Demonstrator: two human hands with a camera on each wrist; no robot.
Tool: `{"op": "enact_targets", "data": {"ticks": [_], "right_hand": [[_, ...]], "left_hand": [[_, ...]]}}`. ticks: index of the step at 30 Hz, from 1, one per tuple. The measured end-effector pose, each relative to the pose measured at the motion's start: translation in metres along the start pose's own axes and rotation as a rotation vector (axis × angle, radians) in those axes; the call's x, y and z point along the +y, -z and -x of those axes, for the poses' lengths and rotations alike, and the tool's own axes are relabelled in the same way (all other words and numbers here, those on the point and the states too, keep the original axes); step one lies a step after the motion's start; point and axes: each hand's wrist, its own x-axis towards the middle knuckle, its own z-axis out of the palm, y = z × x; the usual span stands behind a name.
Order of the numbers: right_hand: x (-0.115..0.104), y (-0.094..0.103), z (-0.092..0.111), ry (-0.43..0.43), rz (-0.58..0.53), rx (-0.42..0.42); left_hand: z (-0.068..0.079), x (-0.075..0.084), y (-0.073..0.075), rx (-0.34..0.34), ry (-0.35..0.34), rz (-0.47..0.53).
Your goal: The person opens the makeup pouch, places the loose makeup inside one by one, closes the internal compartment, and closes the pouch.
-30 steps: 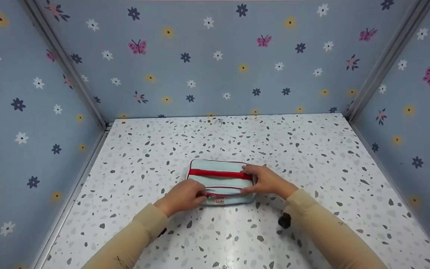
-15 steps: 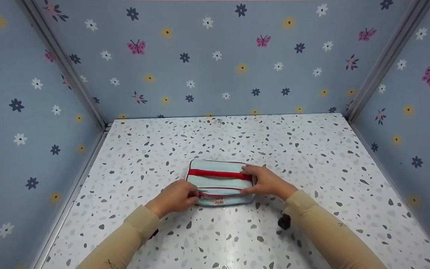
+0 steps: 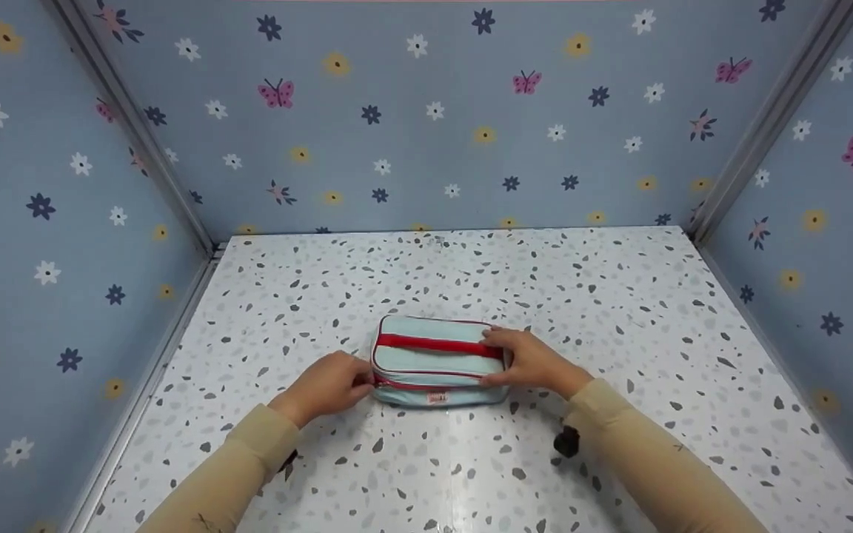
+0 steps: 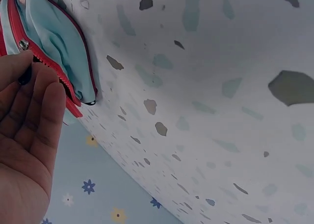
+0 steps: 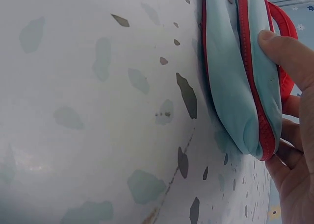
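Observation:
A pale blue zippered pouch (image 3: pixel 434 363) with red piping and a red strap handle (image 3: pixel 426 343) lies on the table. My left hand (image 3: pixel 330 385) is at its front left corner, thumb and fingers pinching the dark zipper pull (image 4: pixel 25 77). Just above that pull shows the metal slider (image 4: pixel 23 44); past it, towards the corner, the red zipper teeth (image 4: pixel 54 66) lie parted. My right hand (image 3: pixel 532 361) grips the pouch's right end, its thumb (image 5: pixel 282 47) pressed on the fabric above the zipper. Along that end the red zipper (image 5: pixel 248 52) runs joined.
The white speckled table (image 3: pixel 582 281) extends around the pouch. Blue flower-print walls (image 3: pixel 426 148) enclose it at the back and both sides, with metal posts (image 3: pixel 130 126) in the corners. A black object (image 3: pixel 566 441) sits beneath the right sleeve.
My left hand has slid left along the pouch's front edge to its left corner, taking the zipper pull along. The right hand keeps its grip on the right end.

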Motion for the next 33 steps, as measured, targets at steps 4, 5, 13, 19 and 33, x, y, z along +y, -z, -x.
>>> {"op": "enact_targets", "data": {"ticks": [4, 5, 13, 19, 33], "right_hand": [[0.002, -0.001, 0.000, -0.009, 0.003, -0.004], [0.003, -0.001, 0.000, -0.012, 0.003, -0.006], [0.004, 0.000, 0.001, -0.003, 0.011, -0.015], [0.005, 0.000, 0.001, 0.051, 0.038, 0.000], [0.006, -0.001, 0.002, 0.071, 0.005, 0.008]], "left_hand": [[0.001, -0.006, 0.004, -0.009, 0.033, -0.013], [0.002, -0.007, 0.006, -0.008, 0.041, -0.014], [0.003, -0.018, 0.013, 0.019, 0.102, -0.035], [-0.001, -0.023, 0.014, 0.042, 0.109, -0.041], [-0.011, -0.030, 0.014, 0.038, 0.202, -0.048]]}}
